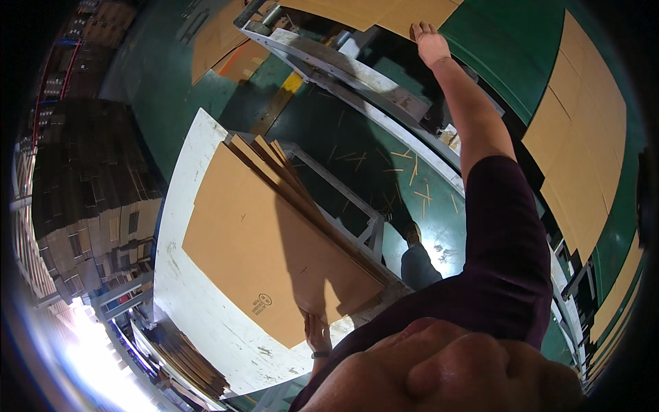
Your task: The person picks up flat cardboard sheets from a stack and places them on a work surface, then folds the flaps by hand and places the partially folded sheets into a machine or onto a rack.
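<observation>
My left hand [317, 334], with a dark band at its wrist, lies at the near edge of a brown cardboard sheet [240, 233]. Its fingers stretch over the sheet's edge; the thumb is hard to make out. This printed sheet tops a loose pile on a white tabletop [180, 206], with more sheets fanned out along its right side. Far ahead, at the end of my outstretched arm, my right hand [430, 44] rests with fingers extended at the edge of another cardboard sheet [377, 12], which lies on a machine bed beside a green belt.
The machine's pale metal frame [357, 72] runs diagonally ahead. More cardboard [580, 130] lies on the green surface at right. Thin cardboard strips [415, 168] litter the green floor. Tall cardboard stacks [89, 165] stand at left, with bright glare below them.
</observation>
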### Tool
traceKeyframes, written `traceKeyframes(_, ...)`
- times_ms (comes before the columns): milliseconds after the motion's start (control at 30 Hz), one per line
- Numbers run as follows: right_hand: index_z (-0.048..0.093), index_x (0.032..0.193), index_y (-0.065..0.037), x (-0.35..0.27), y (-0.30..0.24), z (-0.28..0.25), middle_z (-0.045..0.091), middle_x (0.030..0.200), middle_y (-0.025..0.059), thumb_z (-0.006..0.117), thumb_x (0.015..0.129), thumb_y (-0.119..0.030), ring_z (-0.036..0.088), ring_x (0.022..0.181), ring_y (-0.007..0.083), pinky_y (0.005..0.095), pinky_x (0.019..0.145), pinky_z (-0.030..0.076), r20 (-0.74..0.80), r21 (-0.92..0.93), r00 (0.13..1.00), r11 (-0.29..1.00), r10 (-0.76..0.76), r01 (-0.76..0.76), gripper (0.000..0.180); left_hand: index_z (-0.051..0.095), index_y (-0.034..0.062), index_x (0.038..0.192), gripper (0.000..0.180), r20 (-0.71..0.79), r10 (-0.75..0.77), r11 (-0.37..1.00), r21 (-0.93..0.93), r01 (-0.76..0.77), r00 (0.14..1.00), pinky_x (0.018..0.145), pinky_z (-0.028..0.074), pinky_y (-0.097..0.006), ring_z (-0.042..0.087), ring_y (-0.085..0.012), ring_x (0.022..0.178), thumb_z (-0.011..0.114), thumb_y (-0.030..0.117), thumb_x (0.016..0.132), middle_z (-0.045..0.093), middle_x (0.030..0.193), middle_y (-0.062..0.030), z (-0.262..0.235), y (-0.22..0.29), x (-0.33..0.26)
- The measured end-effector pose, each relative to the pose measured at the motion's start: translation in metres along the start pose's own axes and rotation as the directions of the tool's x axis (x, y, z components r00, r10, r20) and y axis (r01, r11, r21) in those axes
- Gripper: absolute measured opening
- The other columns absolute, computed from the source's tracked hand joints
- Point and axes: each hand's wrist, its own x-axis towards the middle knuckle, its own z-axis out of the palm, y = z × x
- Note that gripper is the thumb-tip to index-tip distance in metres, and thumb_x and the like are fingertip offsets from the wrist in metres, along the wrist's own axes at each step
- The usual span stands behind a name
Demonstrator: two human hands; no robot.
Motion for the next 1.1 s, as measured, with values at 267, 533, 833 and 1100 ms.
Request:
traceKeyframes(267,0.066,0.084,-0.007,-0.179,-0.052,-0.250,0.064,0.076,0.0118,0.070,0.075,-0.026,0.062,0.069,0.0322,0.0376,0.061,0.049,-0.476,0.501,0.867,0.765,-0.147,0.404,0.022,0.058,-0.0002,0.120,0.041,-0.025,0.054,0.993,-0.106,-0.056,0.998,0.102,0.039,-0.048,0.047,-0.0390,0.125,0.065,0.014,0.082,0.052,0.131,-0.0206,0.001,0.000,-0.006)
traceKeyframes(533,0.060,0.110,0.000,-0.228,0.028,-0.044,0.066,0.099,0.0110,0.074,0.078,-0.017,0.064,0.085,0.0247,0.0351,0.079,0.050,0.550,0.803,0.286,-0.403,0.784,-0.438,0.039,0.059,0.0016,0.120,0.043,-0.002,0.073,0.996,-0.043,-0.073,0.997,0.100,0.039,-0.047,0.044,-0.0371,0.127,0.067,0.018,0.081,0.052,0.132,-0.0188,0.008,-0.015,-0.012)
traceKeyframes(833,0.055,0.118,0.000,-0.241,-0.166,-0.241,0.063,0.106,0.0109,0.067,0.079,0.000,0.066,0.085,0.0228,0.0349,0.064,0.058,0.481,0.625,0.876,-0.690,-0.028,-0.365,0.041,0.055,0.0052,0.128,0.045,-0.135,0.174,0.984,-0.006,-0.176,0.975,0.100,0.038,-0.046,0.042,-0.0320,0.130,0.058,0.024,0.087,0.050,0.137,-0.0141,0.016,-0.032,-0.031)
traceKeyframes(1100,0.051,0.121,-0.004,-0.477,-0.336,-0.311,0.058,0.113,0.0056,0.074,0.077,-0.005,0.058,0.096,0.0176,0.0319,0.079,0.049,0.601,0.629,0.795,-0.566,-0.082,-0.533,0.049,0.056,0.0069,0.124,0.042,-0.143,0.093,0.995,-0.012,-0.096,0.985,0.103,0.036,-0.048,0.041,-0.0319,0.130,0.054,0.024,0.086,0.049,0.136,-0.0140,0.034,-0.033,-0.026)
